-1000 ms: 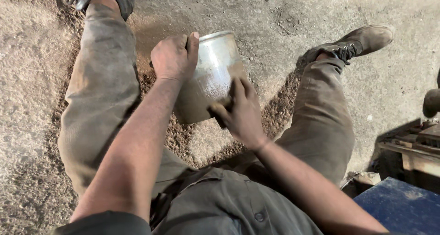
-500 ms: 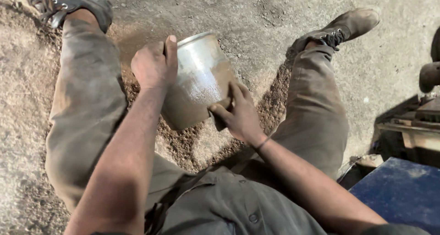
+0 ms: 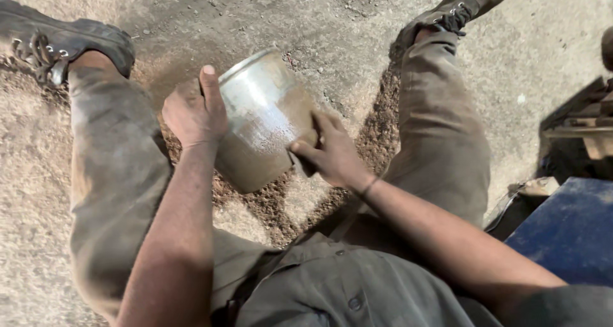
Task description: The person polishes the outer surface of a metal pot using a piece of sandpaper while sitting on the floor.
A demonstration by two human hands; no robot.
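Down on the ground (image 3: 306, 14) we are, legs spread wide, and between them sits a rounded metal pot (image 3: 265, 119), tipped over on its side with the rim pointing away and to the upper left. It's a dull silvery vessel with a thin rolled lip, its upper wall catching bright light and speckled with pale grit, while its lower belly is coated in brown dust. The bottom end rests in a patch of darker, damp-looking brown sand (image 3: 268, 202) just ahead of the person's lap.

The left hand (image 3: 191, 113) clamps the pot's left side, thumb pointing up along the wall near the rim, fingers (image 3: 211, 88) wrapped round the far side and mostly out of sight. The right hand (image 3: 332, 151) presses against the pot's right flank, fingers curled in on something small and dark against the metal; what it is, I cannot tell.

The left boot (image 3: 60, 43), dark and laced, lies at the upper left; the right boot (image 3: 456, 11) points off to the upper right. Olive-grey dusty trousers (image 3: 115, 193) cover both legs. At the lower right sits a blue box-like surface (image 3: 568, 231), with rusty metal parts (image 3: 587, 129) just above it.
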